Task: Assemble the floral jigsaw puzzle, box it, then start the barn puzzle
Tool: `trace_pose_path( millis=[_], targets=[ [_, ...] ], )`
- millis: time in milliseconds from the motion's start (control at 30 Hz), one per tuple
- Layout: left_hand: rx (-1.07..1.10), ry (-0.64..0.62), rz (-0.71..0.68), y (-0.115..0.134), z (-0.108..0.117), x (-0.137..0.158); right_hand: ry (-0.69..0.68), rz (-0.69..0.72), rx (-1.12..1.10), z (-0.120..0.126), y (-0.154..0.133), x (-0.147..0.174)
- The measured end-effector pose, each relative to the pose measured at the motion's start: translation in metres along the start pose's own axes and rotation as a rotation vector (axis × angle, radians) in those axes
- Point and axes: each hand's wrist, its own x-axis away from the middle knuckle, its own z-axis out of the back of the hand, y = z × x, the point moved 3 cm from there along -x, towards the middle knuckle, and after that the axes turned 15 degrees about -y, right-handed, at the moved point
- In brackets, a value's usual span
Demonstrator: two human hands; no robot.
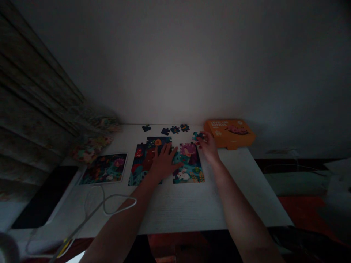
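Note:
My left hand point(163, 162) lies with spread fingers over the middle of a partly joined jigsaw puzzle point(139, 164), hiding some of it. The puzzle's right section point(189, 175) shows a white rabbit and a pink animal. At that section's upper right corner, my right hand point(207, 143) pinches a teal and dark puzzle piece point(197, 136) between thumb and fingers. Several loose pieces point(174, 129) lie behind the puzzle, near the wall. Left of the puzzle rests a reference picture card point(105, 168) with the same kind of colourful scene.
An orange puzzle box point(230, 132) stands at the back right of the white table point(192, 208). A white cable point(105, 201) loops across the front left. A black flat object point(46, 195) lies at the left edge, below more jumbled pieces point(90, 148) near the curtain point(33, 109).

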Motion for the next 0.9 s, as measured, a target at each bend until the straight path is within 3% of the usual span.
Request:
trace_pose_path(
  millis=[133, 433, 667, 900],
  targets=[
    [-0.008, -0.028, 0.000, 0.002, 0.001, 0.003, 0.027, 0.005, -0.031, 0.000, 0.004, -0.001],
    [0.011, -0.003, -0.029, -0.001, -0.001, 0.008, -0.098, -0.053, -0.052, -0.008, -0.006, 0.005],
    [0.030, 0.010, -0.010, 0.006, 0.006, 0.006, -0.075, -0.076, -0.051, -0.006, -0.005, 0.005],
    [-0.026, -0.060, -0.268, 0.026, -0.008, 0.006, -0.090, 0.001, -0.010, -0.007, -0.001, -0.001]
  ],
)
